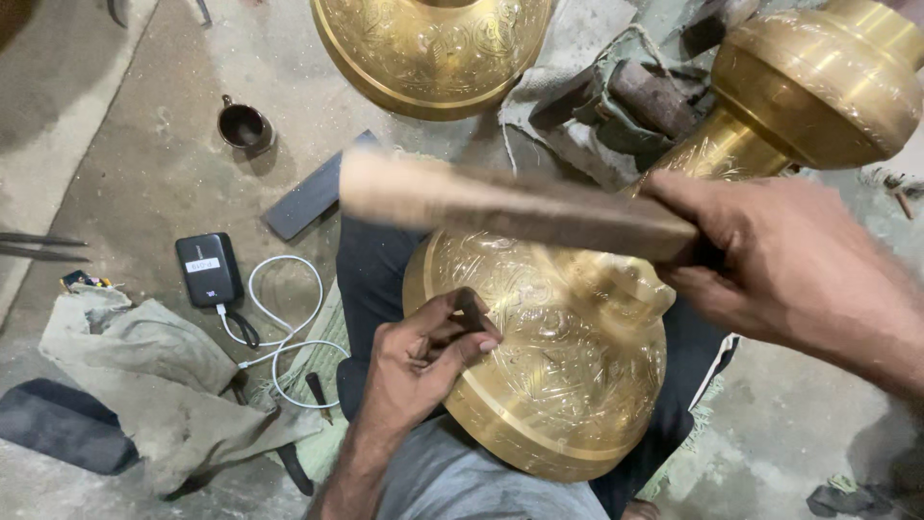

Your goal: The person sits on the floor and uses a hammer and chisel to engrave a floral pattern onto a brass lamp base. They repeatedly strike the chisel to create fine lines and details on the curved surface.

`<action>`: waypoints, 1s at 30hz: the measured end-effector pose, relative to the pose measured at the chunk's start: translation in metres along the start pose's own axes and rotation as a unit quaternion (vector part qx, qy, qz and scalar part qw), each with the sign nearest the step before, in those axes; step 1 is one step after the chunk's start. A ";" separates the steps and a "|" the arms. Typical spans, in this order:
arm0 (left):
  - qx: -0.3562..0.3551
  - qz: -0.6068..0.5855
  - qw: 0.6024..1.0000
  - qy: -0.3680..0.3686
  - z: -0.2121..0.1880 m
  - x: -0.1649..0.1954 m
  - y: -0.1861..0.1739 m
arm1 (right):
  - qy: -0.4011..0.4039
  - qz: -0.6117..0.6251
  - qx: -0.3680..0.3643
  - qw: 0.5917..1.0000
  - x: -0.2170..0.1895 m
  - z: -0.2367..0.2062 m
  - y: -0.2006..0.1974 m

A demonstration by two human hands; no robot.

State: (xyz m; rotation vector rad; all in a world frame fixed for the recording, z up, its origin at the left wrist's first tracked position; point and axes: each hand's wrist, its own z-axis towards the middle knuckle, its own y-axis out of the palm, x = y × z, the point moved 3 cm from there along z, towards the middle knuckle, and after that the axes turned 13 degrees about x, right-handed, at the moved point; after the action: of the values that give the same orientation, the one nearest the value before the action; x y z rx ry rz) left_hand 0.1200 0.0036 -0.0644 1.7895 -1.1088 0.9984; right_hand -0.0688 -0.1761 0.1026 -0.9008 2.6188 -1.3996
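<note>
A large engraved brass vessel point(568, 376) rests on my lap. My left hand point(419, 361) pinches a small dark chisel point(472, 310) with its tip against the vessel's engraved surface. My right hand point(789, 265) grips a long wooden mallet point(510, 204), held crosswise above the vessel and the chisel; it looks blurred.
Another brass bowl point(433, 53) lies at the top, and a brass pot point(818, 87) at the top right. A black power bank point(209, 270) with a white cable point(284, 332), a small metal cup point(243, 125), a dark flat bar point(308, 197) and cloth rags point(144, 371) lie on the concrete floor to the left.
</note>
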 end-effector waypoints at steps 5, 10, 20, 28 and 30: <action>0.003 0.053 0.998 0.036 0.001 -0.003 -0.002 | -0.032 -0.070 0.042 0.996 -0.004 -0.003 0.003; -0.043 0.028 0.993 0.110 0.006 -0.007 -0.003 | -0.049 -0.152 0.014 0.987 -0.003 -0.008 0.015; -0.036 -0.003 0.999 0.007 0.006 0.000 -0.002 | -0.003 -0.106 0.001 0.994 0.005 -0.006 0.016; -0.010 0.021 0.999 0.030 0.005 -0.001 -0.005 | -0.035 -0.046 0.104 0.993 -0.002 -0.008 0.005; 0.008 -0.024 1.000 -0.006 0.003 -0.004 -0.005 | -0.024 -0.123 0.042 0.991 -0.002 -0.007 0.014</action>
State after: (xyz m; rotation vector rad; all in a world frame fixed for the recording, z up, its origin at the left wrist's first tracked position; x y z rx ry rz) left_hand 0.1240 0.0036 -0.0700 1.8285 -1.0614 0.9719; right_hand -0.0753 -0.1641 0.0955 -1.2655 2.4598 -1.5047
